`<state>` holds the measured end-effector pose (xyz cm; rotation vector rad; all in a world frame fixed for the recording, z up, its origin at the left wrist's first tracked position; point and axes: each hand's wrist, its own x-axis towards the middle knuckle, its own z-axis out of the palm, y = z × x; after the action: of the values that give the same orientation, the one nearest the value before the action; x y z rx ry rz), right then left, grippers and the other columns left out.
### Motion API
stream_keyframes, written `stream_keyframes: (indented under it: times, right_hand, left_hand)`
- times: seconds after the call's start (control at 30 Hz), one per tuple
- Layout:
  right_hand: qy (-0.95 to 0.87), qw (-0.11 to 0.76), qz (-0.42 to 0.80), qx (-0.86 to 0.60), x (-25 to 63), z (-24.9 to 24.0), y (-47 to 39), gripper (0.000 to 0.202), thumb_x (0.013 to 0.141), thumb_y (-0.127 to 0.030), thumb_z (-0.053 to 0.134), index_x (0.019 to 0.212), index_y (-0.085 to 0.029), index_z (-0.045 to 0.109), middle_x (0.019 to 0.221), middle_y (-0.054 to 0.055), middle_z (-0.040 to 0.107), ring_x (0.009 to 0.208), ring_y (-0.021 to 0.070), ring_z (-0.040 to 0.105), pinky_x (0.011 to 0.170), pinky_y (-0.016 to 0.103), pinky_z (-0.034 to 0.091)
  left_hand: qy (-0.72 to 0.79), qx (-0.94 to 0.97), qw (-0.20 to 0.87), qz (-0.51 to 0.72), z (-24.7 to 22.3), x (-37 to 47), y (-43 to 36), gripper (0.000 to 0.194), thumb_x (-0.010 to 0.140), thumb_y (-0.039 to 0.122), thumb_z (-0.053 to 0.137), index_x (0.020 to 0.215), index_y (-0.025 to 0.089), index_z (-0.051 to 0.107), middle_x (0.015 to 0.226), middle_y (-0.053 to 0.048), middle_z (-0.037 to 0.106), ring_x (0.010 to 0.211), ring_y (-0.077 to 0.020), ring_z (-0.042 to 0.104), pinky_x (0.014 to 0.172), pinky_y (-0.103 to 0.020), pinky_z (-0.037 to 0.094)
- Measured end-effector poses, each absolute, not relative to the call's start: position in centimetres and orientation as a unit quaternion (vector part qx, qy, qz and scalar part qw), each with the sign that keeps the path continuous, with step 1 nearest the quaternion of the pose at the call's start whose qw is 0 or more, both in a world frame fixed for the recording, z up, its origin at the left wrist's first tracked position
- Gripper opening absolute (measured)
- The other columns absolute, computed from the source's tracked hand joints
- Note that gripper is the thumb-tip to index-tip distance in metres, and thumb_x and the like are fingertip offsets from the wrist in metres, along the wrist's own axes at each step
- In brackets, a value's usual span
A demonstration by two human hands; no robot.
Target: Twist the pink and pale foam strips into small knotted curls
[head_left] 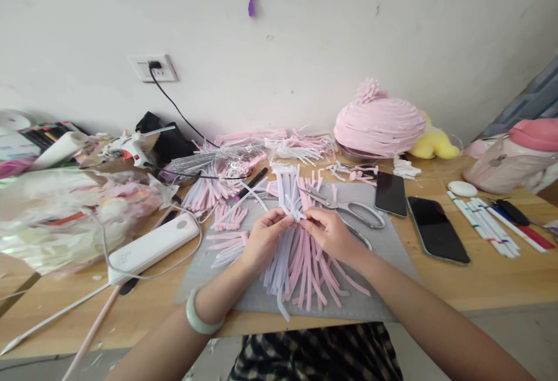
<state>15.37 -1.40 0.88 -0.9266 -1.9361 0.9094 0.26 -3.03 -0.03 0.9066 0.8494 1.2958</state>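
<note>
My left hand [265, 234] and my right hand [332, 233] meet over the mat, fingertips pinched on a small lavender pipe cleaner [296, 214] that looks bent or twisted. Its exact shape is partly hidden by the fingers. Under the hands lie long lavender pipe cleaners [275, 273] and, to their right, fanned-out pink pipe cleaners [311, 276]. Just beyond my right hand, large scissors [365, 216] rest on the mat. Short cut pink pieces [230, 218] lie left of my left hand.
The grey cutting mat [392, 270] covers the table's middle. Two phones [438, 231] and several markers [483, 227] lie right. A white power strip [152, 247] with cables and a plastic bag [56, 218] are left. Behind stand a glue gun [135, 151] and a pink yarn-like dome [379, 125].
</note>
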Motion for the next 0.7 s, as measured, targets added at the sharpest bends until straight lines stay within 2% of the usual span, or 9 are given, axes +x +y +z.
stream_keyframes:
  times: [0.17, 0.37, 0.5, 0.7]
  right_hand:
    - [-0.733, 0.348, 0.464, -0.354, 15.78, 1.1, -1.18, 0.023, 0.079, -0.027, 0.047, 0.059, -0.015, 0.049, 0.054, -0.004, 0.037, 0.051, 0.0085, 0.036, 0.048, 0.02, 0.028]
    - [-0.68, 0.328, 0.555, -0.349, 15.85, 0.92, -1.09, 0.022, 0.075, -0.029, 0.051, 0.058, -0.015, 0.051, 0.052, -0.004, 0.042, 0.048, 0.0075, 0.037, 0.045, 0.02, 0.029]
    - [-0.656, 0.349, 0.564, -0.36, 15.66, 0.87, -1.28, 0.025, 0.075, -0.033, 0.052, 0.058, -0.015, 0.05, 0.051, -0.004, 0.041, 0.046, 0.0071, 0.035, 0.045, 0.021, 0.027]
    - [-0.667, 0.39, 0.511, -0.377, 15.19, 1.2, -1.64, 0.026, 0.076, -0.032, 0.051, 0.056, -0.016, 0.048, 0.05, -0.005, 0.039, 0.046, 0.0071, 0.034, 0.045, 0.021, 0.026]
  left_hand:
    - [0.365, 0.405, 0.628, 0.556, -0.02, 0.27, -3.14, 0.012, 0.064, 0.022, 0.067, 0.074, 0.015, 0.065, 0.073, -0.002, 0.064, 0.077, -0.0147, 0.055, 0.081, -0.028, 0.037]
    - [0.364, 0.405, 0.635, 0.548, 0.24, 0.33, -3.3, 0.013, 0.061, 0.022, 0.069, 0.071, 0.015, 0.065, 0.071, -0.002, 0.063, 0.073, -0.0145, 0.054, 0.077, -0.028, 0.038]
    - [0.365, 0.409, 0.637, 0.542, 0.41, 0.22, -3.29, 0.012, 0.062, 0.023, 0.069, 0.069, 0.015, 0.063, 0.067, 0.0, 0.061, 0.068, -0.0125, 0.053, 0.074, -0.026, 0.038]
    - [0.356, 0.379, 0.652, 0.552, 0.29, 0.34, -3.37, 0.013, 0.061, 0.022, 0.07, 0.069, 0.014, 0.064, 0.068, 0.0, 0.063, 0.07, -0.0115, 0.054, 0.076, -0.026, 0.037]
